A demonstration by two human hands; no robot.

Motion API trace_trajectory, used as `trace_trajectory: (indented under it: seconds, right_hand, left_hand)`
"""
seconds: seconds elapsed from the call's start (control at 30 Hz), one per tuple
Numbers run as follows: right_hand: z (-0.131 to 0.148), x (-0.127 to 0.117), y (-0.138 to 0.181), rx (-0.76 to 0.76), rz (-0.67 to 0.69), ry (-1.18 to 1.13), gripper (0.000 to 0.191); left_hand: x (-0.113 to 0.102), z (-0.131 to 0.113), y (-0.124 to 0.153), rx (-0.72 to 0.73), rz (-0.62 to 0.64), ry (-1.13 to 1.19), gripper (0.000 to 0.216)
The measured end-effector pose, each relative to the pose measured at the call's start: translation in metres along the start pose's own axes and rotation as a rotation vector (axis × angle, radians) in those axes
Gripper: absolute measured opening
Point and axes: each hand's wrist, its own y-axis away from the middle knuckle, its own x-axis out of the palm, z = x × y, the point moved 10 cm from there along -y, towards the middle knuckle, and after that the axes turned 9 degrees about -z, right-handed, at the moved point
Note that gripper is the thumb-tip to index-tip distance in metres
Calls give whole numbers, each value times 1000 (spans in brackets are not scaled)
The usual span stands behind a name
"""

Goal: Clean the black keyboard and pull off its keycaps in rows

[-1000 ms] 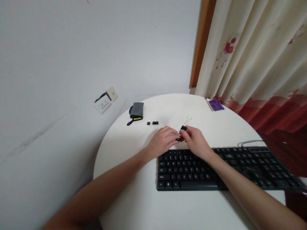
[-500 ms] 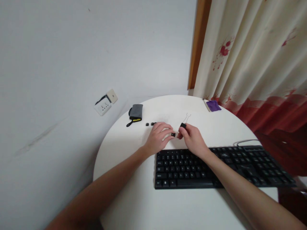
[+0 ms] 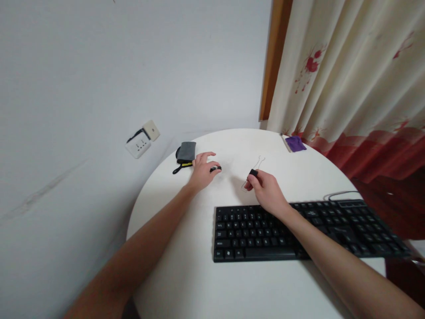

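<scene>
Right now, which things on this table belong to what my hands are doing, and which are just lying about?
In use:
- left hand at the loose keycaps
- right hand gripping the keycap puller
- keyboard

Lying about:
- grey pouch
- purple cloth
- wall socket

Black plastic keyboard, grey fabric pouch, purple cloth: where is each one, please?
Black plastic keyboard (image 3: 252, 235): head view, on its letter keys.
Grey fabric pouch (image 3: 186, 152): head view, on its grey upper face.
Purple cloth (image 3: 295, 143): head view, on its middle.
</scene>
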Motion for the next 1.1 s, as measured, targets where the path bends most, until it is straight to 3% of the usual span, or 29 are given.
trace_trajectory:
  seconds: [0.5, 0.77, 1.1]
  right_hand:
    - [-2, 4, 3, 0, 40, 6, 28]
    - [-1, 4, 3, 0, 43, 14, 27]
    - [-2, 6, 3, -10, 53, 26, 27]
  left_hand:
    - [13, 5, 0, 25, 132, -100, 11]
    - [11, 5, 0, -10, 114, -131, 43]
    - [12, 10, 0, -31, 94, -136, 46]
